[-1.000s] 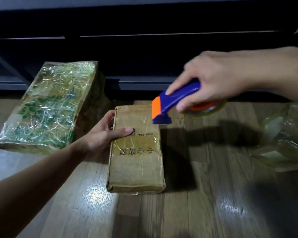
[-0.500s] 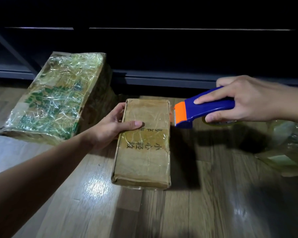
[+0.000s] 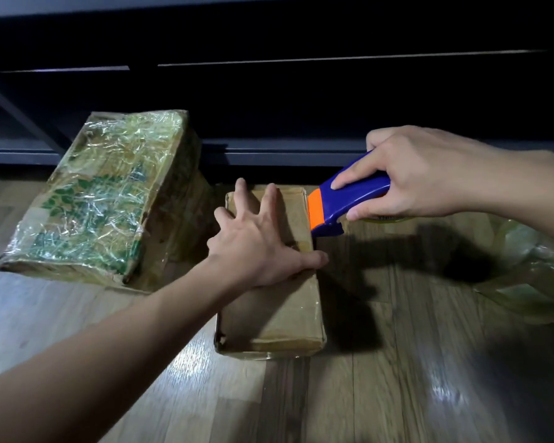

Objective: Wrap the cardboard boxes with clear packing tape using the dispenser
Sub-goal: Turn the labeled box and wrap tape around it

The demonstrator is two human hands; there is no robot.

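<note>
While the wooden floor (image 3: 397, 378) gleams in the foreground, the small cardboard box (image 3: 279, 314) lies flat on it, one short end nearest the viewer. The left hand (image 3: 256, 244) rests on the box's top with fingers spread straight, pressing it down, the thumb reaching to the right edge. Just beyond the thumb, the dispenser (image 3: 349, 199) meets the box's upper right edge with its orange mouth. The right hand (image 3: 422, 177) grips the blue handle, fingers curled round it, and the tape roll is mostly hidden under that hand. Whether tape has caught on the cardboard cannot be told.

Judging by its dull brown sides, this box carries little tape, so most of its wrapping seems left to do. Farther back on the left, a larger box (image 3: 93, 193) is covered all over in glossy, wrinkled tape and looks finished. At the right edge lies crinkled clear plastic (image 3: 525, 270), possibly another wrapped parcel. Behind everything stands a dark low cabinet (image 3: 301, 107).
</note>
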